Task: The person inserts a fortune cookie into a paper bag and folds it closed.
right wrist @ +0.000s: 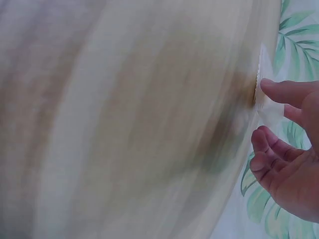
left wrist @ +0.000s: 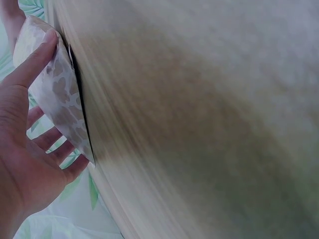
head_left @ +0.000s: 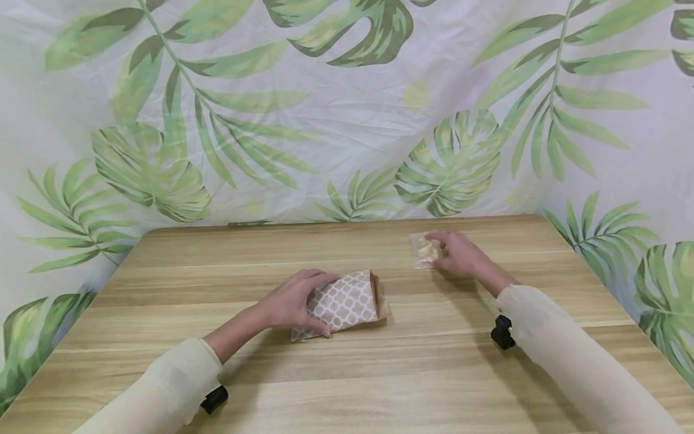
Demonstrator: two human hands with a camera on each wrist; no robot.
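Observation:
A brown paper bag (head_left: 347,304) with a white lattice pattern lies on the wooden table (head_left: 434,374), its open mouth turned right. My left hand (head_left: 317,303) grips its left end, thumb on the near edge and fingers over the far edge; in the left wrist view the thumb (left wrist: 35,59) presses on the bag (left wrist: 57,94). To the right, a small clear packet (head_left: 424,249) with pale contents lies flat. My right hand (head_left: 443,249) rests at its right edge, and a fingertip (right wrist: 279,89) touches the packet (right wrist: 260,94) while the other fingers hang relaxed.
A leaf-print cloth (head_left: 347,120) hangs behind and around the table. Black wrist mounts (head_left: 502,333) sit under both sleeves. Bare tabletop stretches in front of the hands and between the bag and the packet.

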